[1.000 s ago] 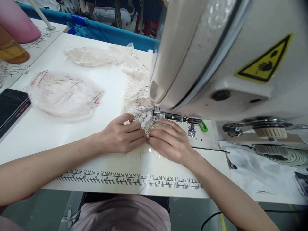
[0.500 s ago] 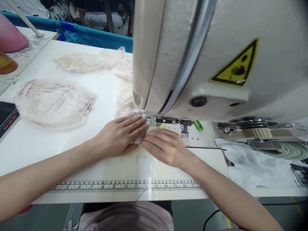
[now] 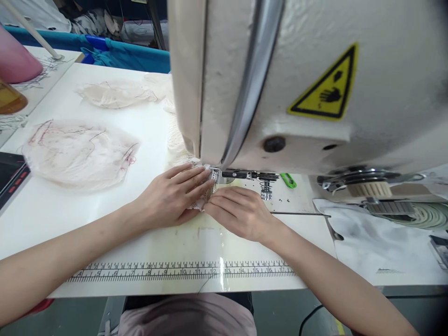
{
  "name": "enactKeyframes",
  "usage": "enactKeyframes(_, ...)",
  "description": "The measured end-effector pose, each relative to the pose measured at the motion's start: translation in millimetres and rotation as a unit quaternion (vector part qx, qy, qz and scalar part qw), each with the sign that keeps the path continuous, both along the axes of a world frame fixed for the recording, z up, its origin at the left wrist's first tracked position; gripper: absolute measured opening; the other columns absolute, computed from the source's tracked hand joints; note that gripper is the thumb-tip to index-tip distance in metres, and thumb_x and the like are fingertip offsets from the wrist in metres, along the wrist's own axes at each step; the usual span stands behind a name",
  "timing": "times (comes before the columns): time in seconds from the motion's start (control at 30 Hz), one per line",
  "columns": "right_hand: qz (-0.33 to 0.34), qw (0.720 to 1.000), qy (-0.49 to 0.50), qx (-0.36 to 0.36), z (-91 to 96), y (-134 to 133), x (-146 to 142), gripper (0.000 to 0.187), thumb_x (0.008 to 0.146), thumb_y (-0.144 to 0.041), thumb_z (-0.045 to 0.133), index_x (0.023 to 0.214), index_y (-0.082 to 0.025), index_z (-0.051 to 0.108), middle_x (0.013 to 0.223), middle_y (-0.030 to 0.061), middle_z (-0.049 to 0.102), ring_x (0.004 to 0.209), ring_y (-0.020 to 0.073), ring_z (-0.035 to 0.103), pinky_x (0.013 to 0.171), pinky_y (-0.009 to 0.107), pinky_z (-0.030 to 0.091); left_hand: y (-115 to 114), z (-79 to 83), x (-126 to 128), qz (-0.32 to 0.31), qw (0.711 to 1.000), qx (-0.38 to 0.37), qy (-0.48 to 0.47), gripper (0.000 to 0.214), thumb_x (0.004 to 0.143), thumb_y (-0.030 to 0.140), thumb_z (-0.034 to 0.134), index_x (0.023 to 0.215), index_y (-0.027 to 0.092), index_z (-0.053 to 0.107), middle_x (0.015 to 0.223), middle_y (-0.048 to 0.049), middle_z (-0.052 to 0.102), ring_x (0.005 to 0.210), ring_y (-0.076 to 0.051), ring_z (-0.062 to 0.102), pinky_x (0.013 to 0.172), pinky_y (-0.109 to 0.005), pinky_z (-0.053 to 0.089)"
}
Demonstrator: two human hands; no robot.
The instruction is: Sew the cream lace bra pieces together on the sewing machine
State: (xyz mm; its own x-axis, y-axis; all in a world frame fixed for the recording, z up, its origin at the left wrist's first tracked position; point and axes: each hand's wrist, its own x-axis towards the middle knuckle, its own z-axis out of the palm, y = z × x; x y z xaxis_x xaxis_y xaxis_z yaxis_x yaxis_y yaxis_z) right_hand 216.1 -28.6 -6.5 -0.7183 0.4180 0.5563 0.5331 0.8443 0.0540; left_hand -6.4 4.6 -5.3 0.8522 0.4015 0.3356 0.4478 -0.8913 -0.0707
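Pale lace fabric (image 3: 177, 140) lies at the sewing machine (image 3: 224, 84), its near end running beneath my hands by the presser foot area. My left hand (image 3: 175, 193) rests flat on this lace, fingers stretched toward the needle area. Close to its right, my right hand (image 3: 241, 212) has its fingers pressed together on the near edge of the lace. The right fingertips are partly hidden. The needle itself is covered by the machine head.
Sheer fabric with red threads (image 3: 82, 151) lies on the left of the table. A printed ruler (image 3: 182, 270) runs along the front edge. A green clip-like piece (image 3: 288, 180) sits right of the foot. White cloth (image 3: 364, 242) lies at right; a pink thread cone (image 3: 17, 58) stands far left.
The camera view has shifted, so the machine head appears further left. Both hands stay at nearly the same place on the lace.
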Motion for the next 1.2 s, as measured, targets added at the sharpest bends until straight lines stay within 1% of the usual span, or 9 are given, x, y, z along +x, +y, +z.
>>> enactKeyframes(0.23, -0.015, 1.0, -0.015, -0.003, -0.4, 0.8, 4.0, 0.014, 0.087, -0.006, 0.056, 0.086, -0.018, 0.063, 0.079, -0.0035, 0.069, 0.083, 0.0111, 0.063, 0.072, 0.024, 0.052, 0.1, -0.6, 1.4, 0.008, 1.0, -0.007, 0.004, 0.047, 0.093, 0.034, 0.049, 0.133, 0.011, 0.055, 0.129, -0.0137, 0.063, 0.124, -0.03, 0.056, 0.105, -0.044, 0.045)
enactKeyframes(0.43, -0.038, 0.997, -0.03, -0.058, -4.6, -0.3, 10.7, 0.017, 0.091, -0.009, 0.05, 0.091, -0.021, 0.062, 0.089, 0.0003, 0.067, 0.09, 0.0125, 0.06, 0.072, 0.025, 0.049, -1.0, 2.3, 2.2, 0.013, 1.0, -0.016, 0.004, 0.049, 0.089, 0.034, 0.053, 0.133, 0.013, 0.055, 0.127, -0.0132, 0.065, 0.124, -0.031, 0.055, 0.104, -0.047, 0.044)
enactKeyframes(0.53, -0.048, 0.996, -0.041, -0.058, -5.1, 0.3, 12.8, 0.017, 0.092, -0.011, 0.049, 0.09, -0.021, 0.062, 0.088, 0.0015, 0.067, 0.09, 0.0131, 0.058, 0.074, 0.026, 0.049, -0.9, 2.7, 2.2, 0.013, 1.0, 0.0, 0.015, 0.05, 0.09, 0.035, 0.052, 0.134, 0.012, 0.055, 0.127, -0.0136, 0.064, 0.124, -0.031, 0.054, 0.105, -0.046, 0.044)
enactKeyframes(0.7, -0.04, 0.997, -0.032, -0.063, -4.8, 4.3, 15.9, 0.016, 0.092, -0.012, 0.05, 0.09, -0.021, 0.063, 0.088, 0.0016, 0.066, 0.091, 0.0135, 0.059, 0.078, 0.028, 0.05, -0.6, 3.2, 2.6, 0.022, 1.0, -0.012, 0.016, 0.05, 0.09, 0.036, 0.053, 0.135, 0.016, 0.054, 0.123, -0.0118, 0.067, 0.123, -0.03, 0.055, 0.104, -0.045, 0.043)
enactKeyframes(0.83, -0.04, 0.996, -0.029, -0.07, -2.0, 7.9, 17.8, 0.014, 0.091, -0.011, 0.051, 0.091, -0.021, 0.062, 0.087, 0.0009, 0.067, 0.088, 0.0136, 0.06, 0.076, 0.029, 0.051, -0.5, 3.5, 3.0, 0.023, 0.999, -0.019, 0.019, 0.052, 0.089, 0.035, 0.054, 0.137, 0.016, 0.053, 0.122, -0.0125, 0.067, 0.123, -0.031, 0.054, 0.104, -0.046, 0.043)
enactKeyframes(0.9, -0.04, 0.997, -0.042, -0.059, 2.0, 8.2, 18.0, 0.014, 0.091, -0.009, 0.052, 0.09, -0.02, 0.061, 0.086, 0.0002, 0.067, 0.087, 0.0128, 0.061, 0.072, 0.027, 0.05, -0.3, 3.4, 3.1, 0.023, 0.999, -0.024, 0.023, 0.053, 0.088, 0.034, 0.055, 0.138, 0.017, 0.052, 0.122, -0.013, 0.066, 0.123, -0.031, 0.054, 0.104, -0.047, 0.044)
enactKeyframes(1.0, -0.077, 0.995, -0.055, -0.009, 10.0, 6.1, 17.5, 0.012, 0.09, -0.01, 0.055, 0.089, -0.02, 0.062, 0.085, -0.0019, 0.069, 0.082, 0.0109, 0.061, 0.065, 0.027, 0.045, 0.2, 3.1, 2.9, 0.026, 0.999, -0.03, 0.031, 0.055, 0.088, 0.034, 0.054, 0.14, 0.018, 0.049, 0.123, -0.0124, 0.066, 0.124, -0.031, 0.053, 0.103, -0.048, 0.044)
enactKeyframes(1.1, -0.116, 0.991, -0.053, 0.036, 15.4, 4.0, 16.3, 0.006, 0.089, -0.015, 0.06, 0.088, -0.021, 0.063, 0.084, -0.0037, 0.07, 0.078, 0.0098, 0.061, 0.066, 0.027, 0.043, 0.9, 2.9, 2.4, 0.032, 0.998, -0.036, 0.039, 0.057, 0.087, 0.033, 0.053, 0.142, 0.019, 0.047, 0.123, -0.0125, 0.065, 0.126, -0.032, 0.051, 0.104, -0.05, 0.042)
enactKeyframes(1.2, -0.126, 0.989, -0.054, 0.05, 15.4, 4.5, 15.3, 0.002, 0.089, -0.02, 0.063, 0.087, -0.021, 0.064, 0.084, -0.0045, 0.071, 0.076, 0.0097, 0.06, 0.067, 0.027, 0.042, 1.7, 2.8, 2.3, 0.035, 0.998, -0.035, 0.044, 0.059, 0.087, 0.033, 0.053, 0.144, 0.019, 0.045, 0.125, -0.0133, 0.064, 0.128, -0.033, 0.05, 0.107, -0.052, 0.04)
